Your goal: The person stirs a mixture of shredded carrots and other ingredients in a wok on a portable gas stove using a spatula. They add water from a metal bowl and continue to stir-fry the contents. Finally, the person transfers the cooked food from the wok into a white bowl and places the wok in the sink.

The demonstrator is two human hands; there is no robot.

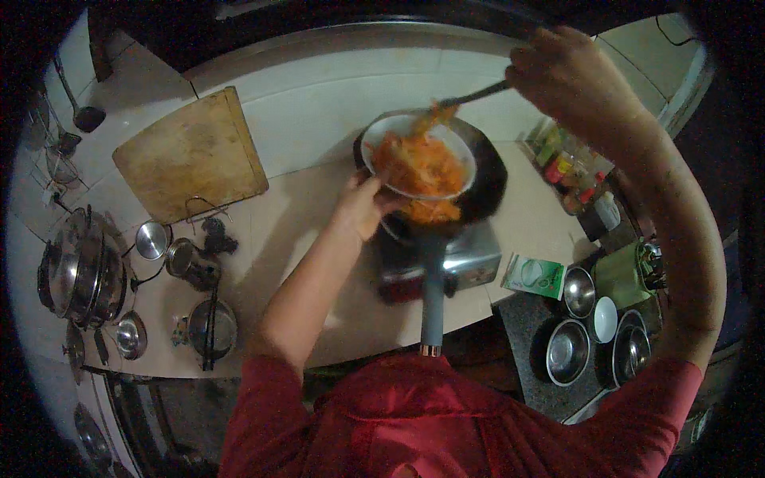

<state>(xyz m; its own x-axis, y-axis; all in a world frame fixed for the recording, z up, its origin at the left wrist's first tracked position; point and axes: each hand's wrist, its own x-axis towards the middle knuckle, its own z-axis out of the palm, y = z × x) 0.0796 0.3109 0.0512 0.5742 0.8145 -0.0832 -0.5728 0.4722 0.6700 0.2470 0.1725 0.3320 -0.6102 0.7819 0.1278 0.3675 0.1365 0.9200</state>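
My left hand point(366, 202) grips the near left rim of a white bowl point(471, 173), which is tilted over a dark wok point(493, 161). Orange shredded food point(421, 164) fills much of the bowl, and more of it point(433, 210) shows in the wok just below. High at the right, my right hand point(553, 66) is closed around the dark handle of a cooking utensil point(478, 92). That utensil's head is over the bowl's far edge, blurred and hidden by orange food. Toward my body points the wok's grey handle point(433, 299), above a portable gas stove point(472, 257).
A wooden cutting board point(191, 155) leans on the tiled wall at left. Stacked metal pots point(77, 269) and a small pan point(221, 328) stand left. At right are a green packet point(533, 276), metal bowls point(568, 352) and a rack of condiments point(568, 170).
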